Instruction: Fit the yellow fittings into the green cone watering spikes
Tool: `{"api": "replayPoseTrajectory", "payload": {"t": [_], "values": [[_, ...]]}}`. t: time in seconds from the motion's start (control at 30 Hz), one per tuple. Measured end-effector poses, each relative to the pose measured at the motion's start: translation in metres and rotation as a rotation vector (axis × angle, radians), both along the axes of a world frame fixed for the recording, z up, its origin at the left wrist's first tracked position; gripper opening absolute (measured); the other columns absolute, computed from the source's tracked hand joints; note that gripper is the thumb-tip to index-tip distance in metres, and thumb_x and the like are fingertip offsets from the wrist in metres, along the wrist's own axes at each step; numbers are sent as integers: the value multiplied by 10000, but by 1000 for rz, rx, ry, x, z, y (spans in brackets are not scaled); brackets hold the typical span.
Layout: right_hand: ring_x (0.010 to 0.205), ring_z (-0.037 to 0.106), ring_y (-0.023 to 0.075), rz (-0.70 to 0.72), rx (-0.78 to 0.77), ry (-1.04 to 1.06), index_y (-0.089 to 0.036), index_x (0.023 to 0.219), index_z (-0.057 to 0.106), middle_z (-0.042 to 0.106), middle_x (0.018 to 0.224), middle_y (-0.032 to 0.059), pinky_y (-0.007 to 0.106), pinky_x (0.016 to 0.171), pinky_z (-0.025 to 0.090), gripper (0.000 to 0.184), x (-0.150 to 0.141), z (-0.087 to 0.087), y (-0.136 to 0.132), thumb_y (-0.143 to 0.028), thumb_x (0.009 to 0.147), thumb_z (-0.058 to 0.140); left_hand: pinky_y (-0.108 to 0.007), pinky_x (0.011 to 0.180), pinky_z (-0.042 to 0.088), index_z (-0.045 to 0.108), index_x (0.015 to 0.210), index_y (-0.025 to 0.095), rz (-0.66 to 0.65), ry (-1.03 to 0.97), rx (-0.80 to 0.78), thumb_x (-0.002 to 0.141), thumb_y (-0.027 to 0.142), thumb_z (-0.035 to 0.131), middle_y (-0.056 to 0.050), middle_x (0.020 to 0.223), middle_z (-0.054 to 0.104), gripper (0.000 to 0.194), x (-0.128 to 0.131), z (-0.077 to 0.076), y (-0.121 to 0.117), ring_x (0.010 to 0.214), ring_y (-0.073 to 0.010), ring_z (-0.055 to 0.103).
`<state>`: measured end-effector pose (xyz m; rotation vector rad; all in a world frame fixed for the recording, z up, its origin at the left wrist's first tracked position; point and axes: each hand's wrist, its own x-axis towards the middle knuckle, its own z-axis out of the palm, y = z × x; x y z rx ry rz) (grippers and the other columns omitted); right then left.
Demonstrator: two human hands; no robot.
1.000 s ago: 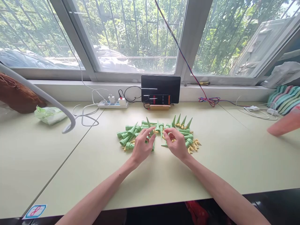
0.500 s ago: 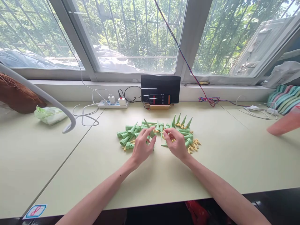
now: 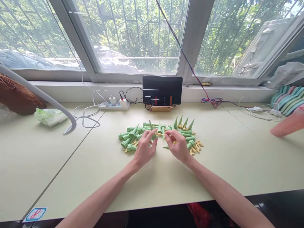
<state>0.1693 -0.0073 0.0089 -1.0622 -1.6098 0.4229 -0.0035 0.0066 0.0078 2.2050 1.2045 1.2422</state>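
Observation:
A heap of green plastic cone spikes (image 3: 130, 136) and small yellow parts (image 3: 196, 147) lies on the pale table (image 3: 213, 167) in front of me. My left hand (image 3: 144, 148) rests at the heap's near edge, fingers curled round a green cone (image 3: 151, 126) whose tip points up. My right hand (image 3: 178, 146) is close beside it, fingertips pinched on a small yellow piece (image 3: 158, 134) between the two hands. Three cones (image 3: 185, 121) stand upright at the back right of the heap.
A dark tablet (image 3: 162, 86) with a phone (image 3: 161, 101) leaning on it stands at the window sill. A power strip (image 3: 114, 105) with cables lies left of it. A white curved tube (image 3: 47, 98), a green packet (image 3: 49, 115) and another person's arm (image 3: 288, 125) flank the table.
Both hands stayed at the heap. The green cone in my left hand tilted slightly while my fingers shifted around the small yellow piece.

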Motion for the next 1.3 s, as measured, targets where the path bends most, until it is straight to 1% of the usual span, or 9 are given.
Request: {"api": "replayPoseTrajectory", "payload": {"t": [0.17,0.3,0.4,0.6,0.8,0.97,1.3], "values": [[577,554,120,11,-9,-13,-203,947,624,640,856,36,264,546,478,142,0,0,0,-286,943,509,-274,699,565,494,1342,289,-19,21,6,929,217,517,-47,1090,591,420,0,-2,-1,792,-129,604],[550,528,108,29,-2,-19,-202,946,619,635,860,33,255,529,463,138,0,1,0,-288,942,512,-275,701,554,476,1356,292,-24,34,10,927,218,522,-39,1068,587,438,1,-1,-2,730,-109,581],[534,518,102,43,-10,-31,-202,955,619,630,856,32,253,522,463,146,0,1,0,-302,944,513,-268,685,549,493,1338,292,-30,35,20,926,220,526,-38,1066,586,419,1,1,-3,687,-94,564],[545,532,101,75,-6,-51,-201,990,622,639,881,41,251,528,474,148,0,-1,1,-307,942,530,-260,661,541,542,1285,286,-45,33,39,922,214,526,-46,1068,583,370,2,1,-4,666,-85,548],[547,529,102,99,-24,-48,-202,999,613,647,903,46,252,531,468,156,0,-4,2,-324,946,532,-249,659,530,541,1281,286,-47,48,49,917,202,526,-40,1054,576,374,2,1,-5,651,-80,535],[554,523,101,115,-34,-49,-199,997,611,640,901,43,251,540,463,170,0,-6,2,-338,952,525,-244,642,504,529,1289,284,-40,65,82,887,204,571,-38,1047,570,411,2,1,-5,659,-88,520],[565,538,101,126,-33,-33,-190,998,617,648,898,43,244,540,464,154,0,-7,3,-314,947,540,-237,660,495,527,1284,283,-32,66,58,894,173,557,-31,1060,565,406,3,0,-5,660,-85,502]]}}
